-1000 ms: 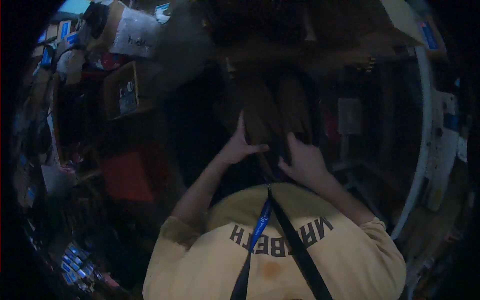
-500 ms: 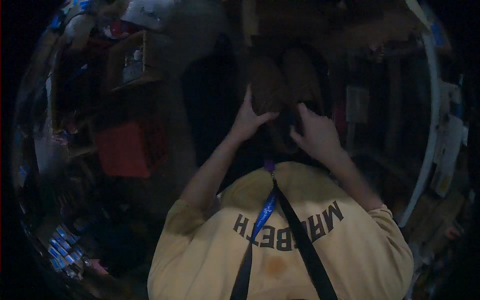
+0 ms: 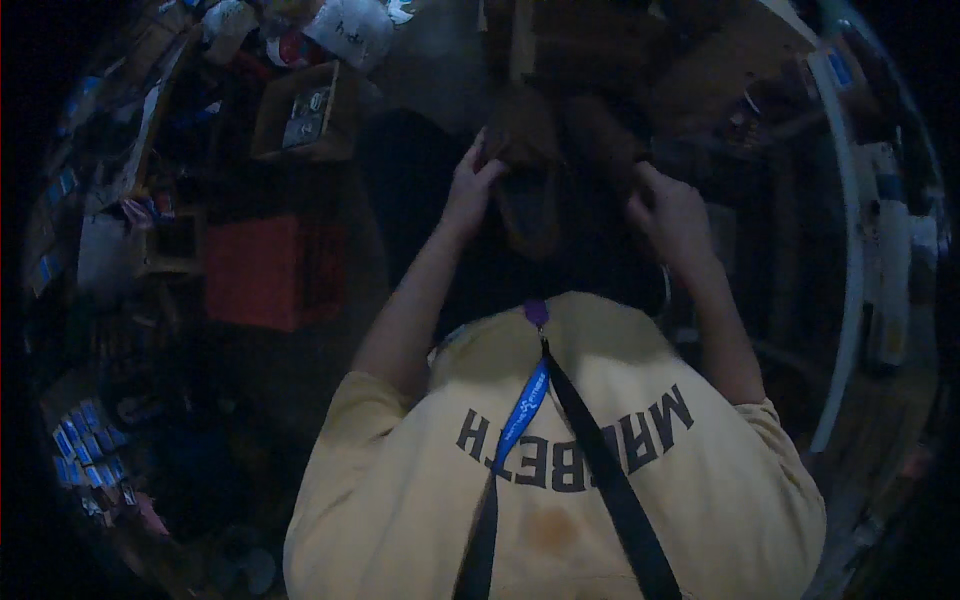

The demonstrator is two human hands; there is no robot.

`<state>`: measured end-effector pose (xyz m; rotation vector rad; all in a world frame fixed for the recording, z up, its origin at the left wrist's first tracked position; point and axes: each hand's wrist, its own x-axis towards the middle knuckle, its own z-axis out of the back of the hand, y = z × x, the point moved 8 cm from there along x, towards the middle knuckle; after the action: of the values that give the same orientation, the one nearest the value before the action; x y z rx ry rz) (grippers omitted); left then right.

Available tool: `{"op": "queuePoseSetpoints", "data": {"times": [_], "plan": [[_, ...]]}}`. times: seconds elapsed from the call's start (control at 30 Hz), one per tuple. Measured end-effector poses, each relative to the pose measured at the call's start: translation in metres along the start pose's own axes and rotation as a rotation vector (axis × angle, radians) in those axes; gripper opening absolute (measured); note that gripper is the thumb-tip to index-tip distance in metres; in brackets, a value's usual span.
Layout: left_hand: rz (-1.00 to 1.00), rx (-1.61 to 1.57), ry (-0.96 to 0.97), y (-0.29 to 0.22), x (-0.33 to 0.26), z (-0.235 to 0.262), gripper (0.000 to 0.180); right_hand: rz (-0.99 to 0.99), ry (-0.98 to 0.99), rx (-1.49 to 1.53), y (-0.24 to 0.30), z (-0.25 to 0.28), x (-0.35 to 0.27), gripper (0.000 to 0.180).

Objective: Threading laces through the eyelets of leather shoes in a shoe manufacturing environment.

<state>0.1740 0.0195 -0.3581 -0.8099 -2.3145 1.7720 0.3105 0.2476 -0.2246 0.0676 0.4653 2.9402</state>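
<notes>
In very dim light, two brown shoes lie side by side above my dark-trousered legs, toes pointing away. The left shoe (image 3: 528, 130) shows a dark opening at its near end. My left hand (image 3: 468, 190) is closed on its left side, with the thumb toward the opening. My right hand (image 3: 675, 210) is closed at the near right edge of the right shoe (image 3: 603, 128), fingers curled. Most of the right shoe sinks into shadow. A lanyard (image 3: 527, 400) hangs over my yellow shirt, its purple end near my waist.
To the left stand a red crate (image 3: 255, 272) and an open cardboard box (image 3: 340, 115) with items in it. White bags (image 3: 350, 30) lie at the far left. A long pale edge (image 3: 850, 250) curves down the right side. Small blue-and-white packs (image 3: 90, 445) sit at the lower left.
My hands have moved apart, left hand leftward and right hand rightward and farther out. The two shoes look more separated, and the left shoe's opening now shows. The view has shifted slightly.
</notes>
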Motion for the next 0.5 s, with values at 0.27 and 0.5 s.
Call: {"op": "queuePoseSetpoints", "data": {"times": [0.27,0.5], "plan": [[-0.228,0.095,0.012,-0.042,-0.051,-0.002,0.083,0.079,0.179,-0.035,0.000,-0.038,-0.063,0.033],[-0.382,0.177,-0.035,-0.087,-0.102,0.002,0.084,0.097,0.140,0.119,0.010,-0.032,-0.098,0.040]]}}
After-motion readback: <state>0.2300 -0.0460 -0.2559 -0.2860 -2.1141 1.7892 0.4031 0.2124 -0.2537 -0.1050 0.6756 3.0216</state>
